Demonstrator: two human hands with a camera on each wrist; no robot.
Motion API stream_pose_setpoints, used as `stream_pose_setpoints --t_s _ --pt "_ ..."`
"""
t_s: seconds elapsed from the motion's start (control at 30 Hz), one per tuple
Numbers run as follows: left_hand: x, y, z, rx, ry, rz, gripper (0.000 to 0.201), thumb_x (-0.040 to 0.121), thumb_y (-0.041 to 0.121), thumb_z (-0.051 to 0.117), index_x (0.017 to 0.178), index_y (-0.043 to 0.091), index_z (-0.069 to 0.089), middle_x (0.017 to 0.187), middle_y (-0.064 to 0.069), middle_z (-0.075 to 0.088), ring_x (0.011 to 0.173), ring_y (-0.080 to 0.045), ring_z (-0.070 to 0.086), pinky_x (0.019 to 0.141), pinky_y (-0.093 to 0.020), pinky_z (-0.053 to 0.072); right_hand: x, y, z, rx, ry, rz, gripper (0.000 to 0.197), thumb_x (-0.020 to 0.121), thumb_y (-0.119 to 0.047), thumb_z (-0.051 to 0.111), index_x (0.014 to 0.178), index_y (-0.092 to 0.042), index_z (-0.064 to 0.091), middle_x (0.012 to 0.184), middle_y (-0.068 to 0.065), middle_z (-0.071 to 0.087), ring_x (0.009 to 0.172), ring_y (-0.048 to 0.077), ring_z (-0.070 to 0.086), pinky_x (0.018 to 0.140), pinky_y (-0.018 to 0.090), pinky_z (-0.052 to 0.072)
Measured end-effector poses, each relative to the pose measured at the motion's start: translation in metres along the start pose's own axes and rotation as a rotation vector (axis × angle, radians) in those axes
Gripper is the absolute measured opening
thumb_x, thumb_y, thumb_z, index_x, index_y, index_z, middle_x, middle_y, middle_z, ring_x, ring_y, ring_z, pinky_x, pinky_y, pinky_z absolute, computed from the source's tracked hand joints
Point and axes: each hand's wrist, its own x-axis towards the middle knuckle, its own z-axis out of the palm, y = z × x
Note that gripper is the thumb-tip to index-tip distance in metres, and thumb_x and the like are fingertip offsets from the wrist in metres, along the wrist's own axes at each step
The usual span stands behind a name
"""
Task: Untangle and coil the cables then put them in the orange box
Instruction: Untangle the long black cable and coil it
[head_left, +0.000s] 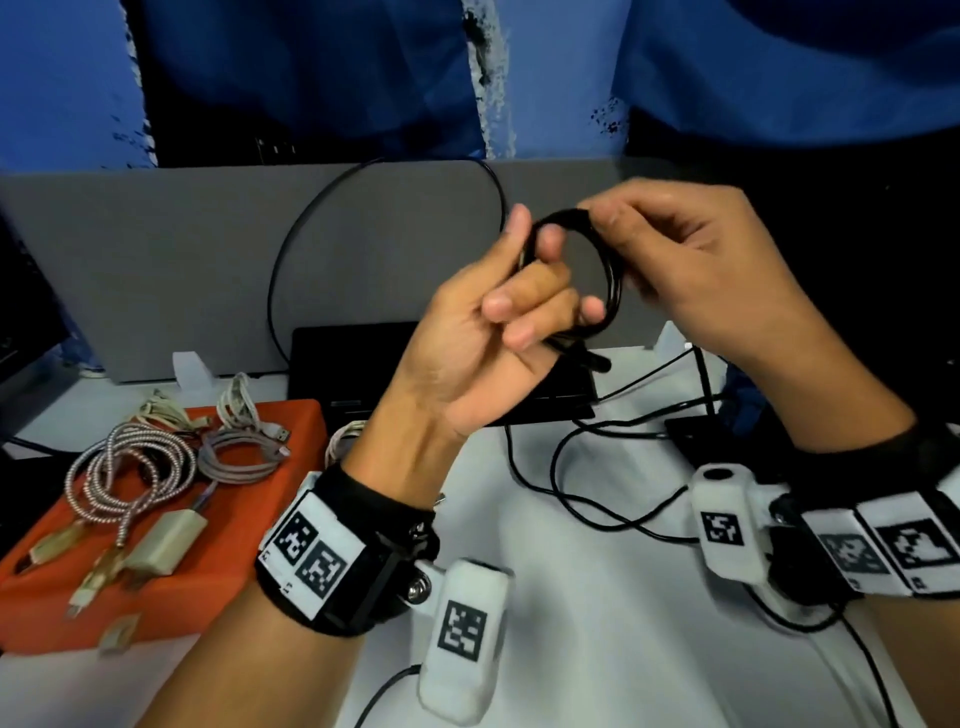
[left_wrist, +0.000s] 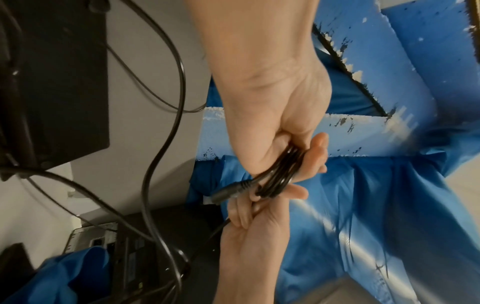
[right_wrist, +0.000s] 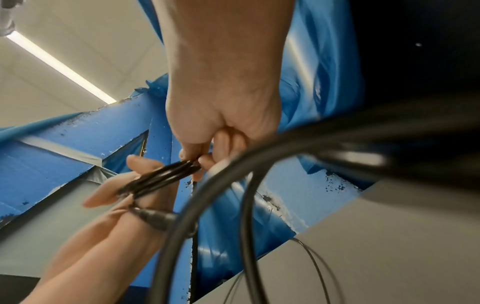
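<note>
A thin black cable wound into a small coil is held up in the air between both hands. My left hand has its fingers curled through the coil's lower left side, and the cable's barrel plug sticks out below them. My right hand pinches the coil's top. The same coil and plug show in the left wrist view, and the coil again in the right wrist view. A loose length of the cable arcs off to the left. The orange box lies at lower left.
On the orange box lie a braided silver cable, a coiled grey cable and a white charger plug. More black cables trail over the white table. A black device stands by the grey partition.
</note>
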Motion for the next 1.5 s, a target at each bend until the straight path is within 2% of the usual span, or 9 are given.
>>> stream_pose_setpoints --t_s 0.27,0.5,0.6,0.73,0.87,0.97,1.13,1.33,1.5 --pt "-0.007 0.023 0.015 -0.070 0.033 0.220 0.028 0.103 0.010 0.029 0.093 0.005 0.055 0.054 0.006 0.037 0.050 -0.012 0.053 0.098 -0.039 0.051 -0.018 0.015 0.014 0.186 -0.123 0.302 0.025 0.109 -0.025 0.044 0.103 -0.013 0.065 0.059 0.008 0.029 0.044 0.007 0.027 0.041 0.026 0.018" --pt "-0.005 0.069 0.008 -0.323 0.266 0.612 0.029 0.112 0.010 0.023 0.126 -0.002 0.046 0.109 -0.017 0.074 0.137 -0.010 0.051 0.121 -0.038 0.027 -0.024 0.016 -0.009 -0.247 -0.533 0.444 0.014 0.104 -0.034 0.055 0.113 -0.034 0.065 0.052 -0.013 0.048 0.044 0.005 0.041 0.047 0.018 0.036" --pt "0.008 0.065 0.002 -0.040 0.320 0.696 0.028 0.112 0.008 0.027 0.118 -0.005 0.051 0.124 -0.012 0.069 0.097 -0.022 0.072 0.105 -0.037 0.047 -0.022 0.000 -0.016 -0.340 -0.671 0.455 0.026 0.099 -0.033 0.064 0.123 -0.043 0.061 0.055 -0.010 0.053 0.046 0.004 0.048 0.054 0.023 0.045" --pt "0.026 0.035 0.003 1.157 0.585 0.782 0.020 0.109 0.015 0.035 0.104 0.014 0.055 0.108 0.002 0.073 0.081 -0.018 0.074 0.095 -0.039 0.054 -0.019 -0.033 -0.021 -0.369 -0.703 0.374 0.020 0.096 -0.039 0.065 0.114 -0.048 0.068 0.054 -0.016 0.058 0.045 0.004 0.052 0.053 0.022 0.046" --pt "0.029 0.028 0.000 2.013 0.366 0.143 0.018 0.108 0.022 0.040 0.100 0.008 0.047 0.094 -0.003 0.069 0.075 -0.020 0.062 0.066 -0.034 0.038 -0.009 -0.046 -0.037 -0.448 -0.532 0.227 0.012 0.090 -0.042 0.065 0.087 -0.046 0.076 0.062 -0.011 0.067 0.052 0.010 0.053 0.055 0.031 0.046" --pt "0.025 0.040 0.003 1.852 0.200 -0.167 0.033 0.109 0.030 0.045 0.087 0.005 0.050 0.067 0.003 0.061 0.053 -0.005 0.050 0.059 -0.026 0.035 -0.003 -0.036 -0.049 -0.433 -0.334 0.242 0.012 0.086 -0.037 0.067 0.087 -0.038 0.079 0.067 -0.003 0.070 0.063 0.019 0.061 0.064 0.037 0.049" --pt "0.028 0.068 0.023 1.875 0.063 -0.120 0.044 0.097 0.045 0.065 0.076 0.008 0.052 0.064 0.002 0.040 0.056 -0.010 0.038 0.056 -0.029 0.033 -0.002 -0.005 -0.033 -0.471 -0.084 0.167 0.014 0.089 -0.031 0.065 0.096 -0.024 0.075 0.080 0.001 0.072 0.078 0.023 0.066 0.075 0.039 0.052" --pt "0.035 0.088 0.009 2.049 0.200 -0.002 0.037 0.102 0.042 0.056 0.083 0.012 0.062 0.064 0.001 0.051 0.054 -0.010 0.044 0.056 -0.033 0.038 -0.007 0.010 -0.022 -0.616 -0.244 0.051 0.072 0.089 -0.076 0.051 0.153 -0.052 0.030 0.124 -0.007 0.060 0.102 0.023 0.062 0.091 0.044 0.052" --pt "0.023 0.097 -0.015 1.477 0.347 0.083 0.033 0.108 0.027 0.048 0.079 0.013 0.052 0.050 0.006 0.045 0.045 -0.013 0.040 0.052 -0.028 0.040 0.002 0.044 -0.023 -0.809 -0.233 0.130 0.074 0.098 -0.025 0.062 0.161 -0.034 0.025 0.129 0.009 0.060 0.116 0.028 0.053 0.098 0.043 0.045"
